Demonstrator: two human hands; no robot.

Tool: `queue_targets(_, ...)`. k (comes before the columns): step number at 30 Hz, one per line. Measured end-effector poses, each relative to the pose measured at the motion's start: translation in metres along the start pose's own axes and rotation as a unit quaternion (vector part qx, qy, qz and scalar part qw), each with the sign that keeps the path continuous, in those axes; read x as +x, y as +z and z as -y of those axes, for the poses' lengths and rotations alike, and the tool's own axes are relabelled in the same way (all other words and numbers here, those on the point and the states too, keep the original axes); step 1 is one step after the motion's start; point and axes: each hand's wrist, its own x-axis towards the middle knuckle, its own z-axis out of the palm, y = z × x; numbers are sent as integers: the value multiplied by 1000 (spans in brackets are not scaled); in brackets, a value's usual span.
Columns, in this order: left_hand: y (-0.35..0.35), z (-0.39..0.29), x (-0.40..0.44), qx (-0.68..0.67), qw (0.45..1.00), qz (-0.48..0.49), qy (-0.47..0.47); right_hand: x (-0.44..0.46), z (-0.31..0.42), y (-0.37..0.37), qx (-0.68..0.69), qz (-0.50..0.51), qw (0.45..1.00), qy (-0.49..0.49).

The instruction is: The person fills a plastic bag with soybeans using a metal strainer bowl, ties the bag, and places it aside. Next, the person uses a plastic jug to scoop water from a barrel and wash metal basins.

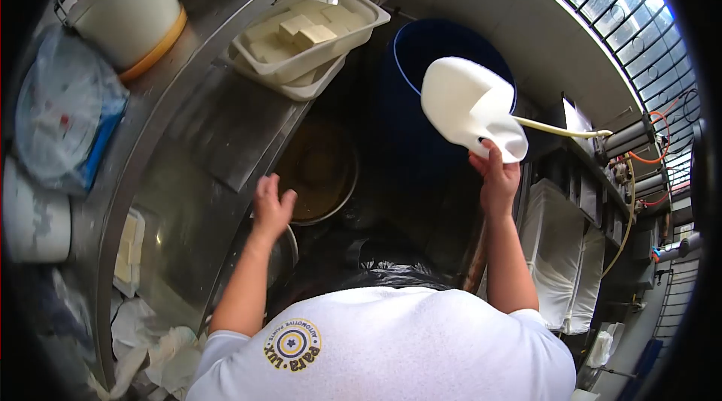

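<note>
My right hand point(498, 187) grips the narrow end of a white plastic scoop point(455, 93), which looks like a cut-away jug. The scoop is raised in front of the open top of a large blue barrel point(398, 119) and hides part of its rim. My left hand point(272, 209) holds nothing, its fingers apart. It hovers by the near left edge of a round metal basin point(323, 164) with brownish contents; whether it touches the rim is unclear.
White tubs point(338, 48) with pale tofu-like blocks point(304, 31) stand on the steel counter point(226, 130) at left, near a white bucket point(128, 10). A pale hose point(564, 129) runs behind the scoop. Cloth-covered forms point(553, 251) line the right side.
</note>
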Motion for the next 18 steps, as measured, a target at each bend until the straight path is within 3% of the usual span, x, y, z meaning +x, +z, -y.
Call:
queue_targets(1, 6, 29, 27, 49, 996, -69, 15, 25, 2, 5, -46, -11, 999, -26)
queue_targets(2, 2, 52, 55, 81, 993, -76, -27, 49, 3, 8, -90, -23, 994, -52)
queue_targets(4, -2, 100, 101, 163, 967, -46, -188, 99, -11, -4, -155, -38, 985, -72)
queue_targets(6, -9, 128, 133, 240, 913, -10, -330, 142, -24, -17, -395, -34, 906, -146)
queue_targets(8, -6, 129, 149, 254, 874, -9, -413, 169, -16, -3, -505, 8, 844, -181)
queue_targets(11, 39, 84, 159, 243, 909, 50, -334, 225, -53, -8, -641, 77, 742, -179)
queue_targets(13, 56, 15, 155, 182, 962, 181, -91, 254, -67, 9, -698, 131, 700, -80)
queue_targets(14, 83, 9, 139, 66, 986, 140, 59, 271, -82, 12, -714, 154, 682, -47)
queue_targets(15, 68, -47, 141, -103, 971, 211, 41, 291, -103, 9, -736, 180, 652, -31)
queue_targets(16, 63, -79, 135, -140, 952, 266, -59, 310, -124, 4, -732, 191, 653, -31)
queue_targets(18, 71, -94, 113, -130, 977, 165, -35, 350, -174, -7, -764, 207, 611, 5)
